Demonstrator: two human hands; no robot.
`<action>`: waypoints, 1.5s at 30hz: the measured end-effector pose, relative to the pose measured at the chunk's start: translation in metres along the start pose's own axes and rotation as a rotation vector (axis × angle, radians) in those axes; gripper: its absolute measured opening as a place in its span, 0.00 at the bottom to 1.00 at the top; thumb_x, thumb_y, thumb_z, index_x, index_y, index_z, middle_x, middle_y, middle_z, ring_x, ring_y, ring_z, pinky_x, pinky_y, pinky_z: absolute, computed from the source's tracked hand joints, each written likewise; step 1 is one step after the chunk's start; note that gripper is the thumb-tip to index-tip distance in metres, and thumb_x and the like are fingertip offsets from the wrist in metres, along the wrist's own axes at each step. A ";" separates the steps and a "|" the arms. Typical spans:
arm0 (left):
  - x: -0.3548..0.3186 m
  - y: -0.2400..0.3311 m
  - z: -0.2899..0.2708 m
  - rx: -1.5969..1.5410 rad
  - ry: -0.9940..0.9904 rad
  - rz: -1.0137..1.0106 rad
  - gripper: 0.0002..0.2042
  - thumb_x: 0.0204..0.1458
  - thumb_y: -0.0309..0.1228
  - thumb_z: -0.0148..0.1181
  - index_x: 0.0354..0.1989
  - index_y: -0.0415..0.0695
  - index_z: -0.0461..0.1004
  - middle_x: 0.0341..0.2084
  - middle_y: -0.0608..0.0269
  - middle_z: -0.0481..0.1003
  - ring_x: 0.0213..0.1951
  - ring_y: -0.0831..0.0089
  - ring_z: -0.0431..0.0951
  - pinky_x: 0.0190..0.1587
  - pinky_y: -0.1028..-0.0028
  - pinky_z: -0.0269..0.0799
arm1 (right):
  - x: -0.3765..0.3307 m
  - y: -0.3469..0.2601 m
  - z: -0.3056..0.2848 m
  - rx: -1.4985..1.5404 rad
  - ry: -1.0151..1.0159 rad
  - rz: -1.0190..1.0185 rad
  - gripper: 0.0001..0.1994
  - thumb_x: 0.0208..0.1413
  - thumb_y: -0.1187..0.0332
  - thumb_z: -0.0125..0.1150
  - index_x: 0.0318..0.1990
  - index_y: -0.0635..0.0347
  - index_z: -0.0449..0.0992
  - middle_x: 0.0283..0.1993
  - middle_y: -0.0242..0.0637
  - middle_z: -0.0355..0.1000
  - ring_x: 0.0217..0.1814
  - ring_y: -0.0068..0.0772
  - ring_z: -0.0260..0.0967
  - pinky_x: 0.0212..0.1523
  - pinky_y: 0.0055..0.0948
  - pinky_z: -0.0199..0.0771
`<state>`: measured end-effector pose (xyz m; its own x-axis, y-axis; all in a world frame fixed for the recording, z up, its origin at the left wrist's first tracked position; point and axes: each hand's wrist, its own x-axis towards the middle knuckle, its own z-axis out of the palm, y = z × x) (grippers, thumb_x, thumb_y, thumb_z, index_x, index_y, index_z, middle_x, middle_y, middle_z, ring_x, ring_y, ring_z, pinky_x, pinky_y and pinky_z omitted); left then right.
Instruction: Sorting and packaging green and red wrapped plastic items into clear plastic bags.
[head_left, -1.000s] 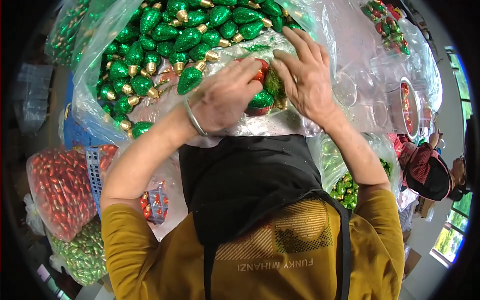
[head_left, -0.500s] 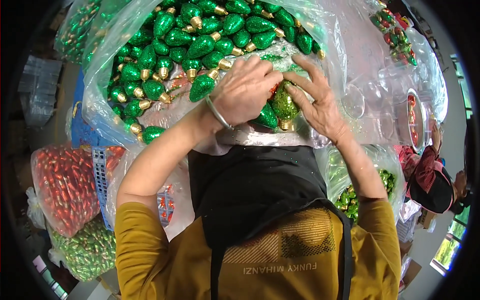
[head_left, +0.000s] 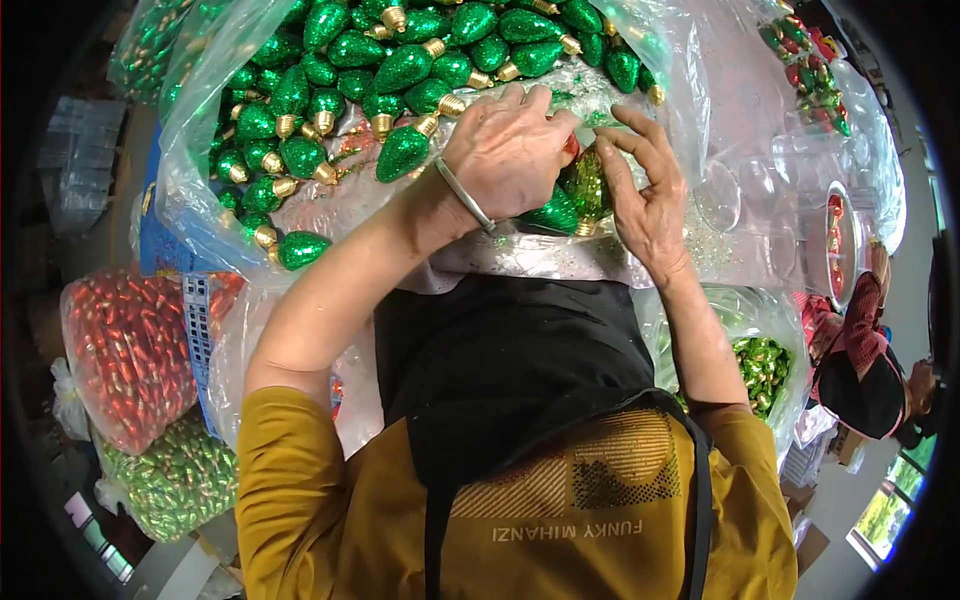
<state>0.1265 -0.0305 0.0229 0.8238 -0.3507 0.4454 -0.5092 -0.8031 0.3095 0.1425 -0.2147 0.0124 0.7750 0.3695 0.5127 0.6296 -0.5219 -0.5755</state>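
My left hand (head_left: 515, 145) is closed, its fingers curled and their tips hidden. A bit of shiny red (head_left: 571, 146) shows at its fingertips; what it grips I cannot make out. Under that hand lies a glittery green bulb ornament (head_left: 553, 213) on its side. Against it sits a yellow-green bulb ornament (head_left: 590, 185), gold screw base toward me. Thumb and forefinger of my right hand (head_left: 648, 190) close at the upper right of this yellow-green bulb. Many glittery green bulbs (head_left: 405, 68) with gold bases lie heaped beyond my hands, on clear plastic.
Clear plastic sheeting (head_left: 190, 190) surrounds the heap. Clear plastic cups (head_left: 765, 235) lie at right, with red-and-green ornaments (head_left: 815, 80) behind. Bags of red (head_left: 130, 360) and green ornaments (head_left: 170, 480) stand at lower left. Another bag (head_left: 762, 375) is by my right elbow; a person (head_left: 860, 360) is far right.
My right hand has drawn its spread fingers together, its thumb now at the yellow-green bulb's right side. Both hands have shifted slightly right in the picture.
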 end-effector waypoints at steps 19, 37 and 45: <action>-0.026 -0.006 -0.014 0.169 0.020 0.172 0.16 0.48 0.38 0.56 0.42 0.41 0.72 0.46 0.55 0.69 0.53 0.60 0.65 0.51 0.63 0.61 | 0.014 -0.028 -0.022 -0.043 -0.256 0.144 0.16 0.45 0.64 0.66 0.39 0.64 0.74 0.38 0.43 0.69 0.35 0.38 0.70 0.36 0.31 0.70; -0.041 0.001 -0.018 0.198 0.032 0.057 0.40 0.41 0.59 0.55 0.51 0.32 0.65 0.54 0.44 0.63 0.58 0.54 0.62 0.56 0.55 0.56 | 0.084 -0.002 -0.049 0.423 -0.259 0.254 0.15 0.50 0.74 0.63 0.45 0.67 0.72 0.38 0.36 0.73 0.43 0.23 0.70 0.43 0.23 0.71; -0.042 0.005 -0.021 -0.036 -0.012 -0.149 0.42 0.38 0.53 0.64 0.54 0.30 0.61 0.57 0.38 0.59 0.56 0.49 0.64 0.55 0.60 0.61 | 0.136 -0.026 -0.031 0.177 -0.881 0.166 0.13 0.48 0.74 0.64 0.42 0.63 0.73 0.36 0.33 0.72 0.39 0.21 0.69 0.40 0.22 0.70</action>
<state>0.0841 -0.0093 0.0232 0.8937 -0.2343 0.3825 -0.3893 -0.8289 0.4017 0.2296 -0.1754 0.1168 0.5721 0.7914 -0.2155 0.4489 -0.5220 -0.7252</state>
